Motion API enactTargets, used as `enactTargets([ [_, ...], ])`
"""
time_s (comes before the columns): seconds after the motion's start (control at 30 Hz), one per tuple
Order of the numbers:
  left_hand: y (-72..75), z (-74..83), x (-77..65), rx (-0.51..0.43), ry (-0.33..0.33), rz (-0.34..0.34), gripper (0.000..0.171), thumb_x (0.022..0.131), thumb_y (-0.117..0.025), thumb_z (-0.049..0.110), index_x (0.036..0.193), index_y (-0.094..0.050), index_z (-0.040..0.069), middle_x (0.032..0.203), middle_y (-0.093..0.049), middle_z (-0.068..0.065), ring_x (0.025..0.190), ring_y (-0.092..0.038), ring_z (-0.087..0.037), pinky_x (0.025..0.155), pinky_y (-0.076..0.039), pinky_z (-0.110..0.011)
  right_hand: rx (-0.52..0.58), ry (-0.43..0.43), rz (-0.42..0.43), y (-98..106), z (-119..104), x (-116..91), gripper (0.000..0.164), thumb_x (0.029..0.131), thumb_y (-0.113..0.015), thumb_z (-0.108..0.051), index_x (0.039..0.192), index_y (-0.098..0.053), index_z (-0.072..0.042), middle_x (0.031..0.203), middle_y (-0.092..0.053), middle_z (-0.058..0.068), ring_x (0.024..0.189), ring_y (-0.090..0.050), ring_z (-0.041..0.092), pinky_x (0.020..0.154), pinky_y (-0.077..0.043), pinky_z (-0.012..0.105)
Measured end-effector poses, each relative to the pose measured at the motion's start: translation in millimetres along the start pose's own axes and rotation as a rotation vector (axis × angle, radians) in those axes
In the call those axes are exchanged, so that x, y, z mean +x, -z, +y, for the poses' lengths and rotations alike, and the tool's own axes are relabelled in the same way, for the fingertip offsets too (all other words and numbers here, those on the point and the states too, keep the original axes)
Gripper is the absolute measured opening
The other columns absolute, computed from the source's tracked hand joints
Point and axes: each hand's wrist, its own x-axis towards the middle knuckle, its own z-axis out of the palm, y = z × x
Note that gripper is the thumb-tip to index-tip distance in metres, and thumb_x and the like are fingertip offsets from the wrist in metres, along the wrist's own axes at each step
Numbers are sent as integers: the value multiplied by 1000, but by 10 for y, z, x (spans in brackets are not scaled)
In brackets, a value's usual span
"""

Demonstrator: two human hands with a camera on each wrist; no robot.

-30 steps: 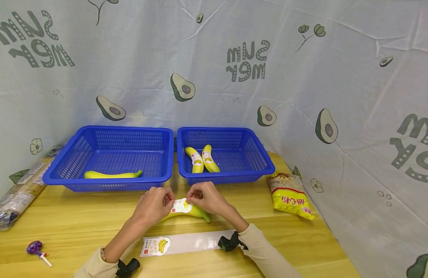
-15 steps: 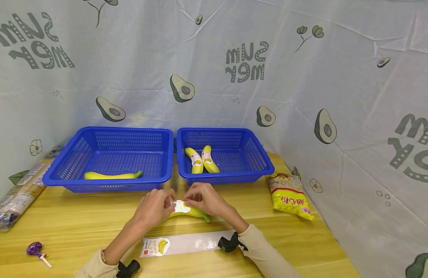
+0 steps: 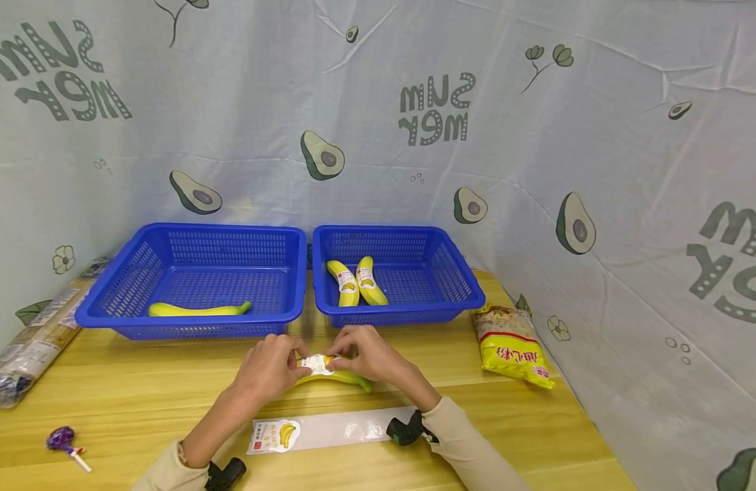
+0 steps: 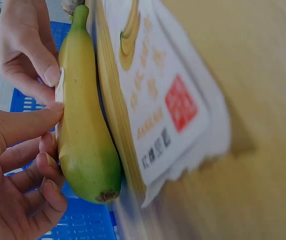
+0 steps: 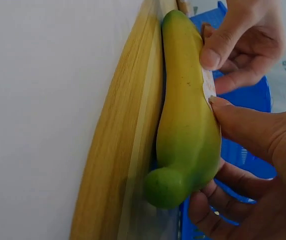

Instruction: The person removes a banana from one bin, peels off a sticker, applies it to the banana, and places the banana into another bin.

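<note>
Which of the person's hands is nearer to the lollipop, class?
Left: the left hand lies beyond the lollipop, to its right; the right hand is farther right.

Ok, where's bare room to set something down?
Bare tabletop lies between the lollipop and left sleeve, and between the right sleeve and yellow packet. Mid-table is crowded: left hand, right hand, banana and sticker, with the backing strip just in front.

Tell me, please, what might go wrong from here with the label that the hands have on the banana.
The label lies over a curved banana, so it might crease between the left hand and the right hand.

The banana could roll on its rounded side, leaving the label crooked.

The black device on the right wrist overlaps the backing strip in the head view; if they touch, it might drag the strip.
</note>
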Motion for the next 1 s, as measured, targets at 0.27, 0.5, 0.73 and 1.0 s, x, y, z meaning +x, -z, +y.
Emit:
enactTargets([
  [0.27,42,-14,-10,37,12,-12,21,79,-98,14,89,-80,14,66,-58,8,61,-55,-11,51,-45,-32,-24,-13,-35,39,29,-12,20,91,-89,-11,109,-85,-3,94,-77,6,77,-65,16,66,-54,17],
  [0.5,73,-6,-10,44,28,-36,21,80,-98,15,90,-80,12,67,-59,6,61,-56,-12,51,-46,-32,-40,-14,-62,85,47,-19,20,91,-89,-10,109,-85,-2,92,-78,6,74,-60,1,66,-54,17],
  [0.73,133,-29,-14,75,72,-73,27,74,-101,18,85,-78,11,73,-62,3,67,-58,-15,56,-49,-35,-67,5,-114,133,51,-23,22,95,-85,-11,115,-83,-2,95,-79,7,70,-56,-2,62,-51,15],
  [1.0,153,-64,-39,99,89,-134,70,69,-104,16,58,-35,16,64,-18,5,64,-20,-13,56,-17,-28,-64,22,-143,162,38,-42,22,95,-85,-11,115,-83,-2,94,-80,5,68,-58,1,61,-49,15],
])
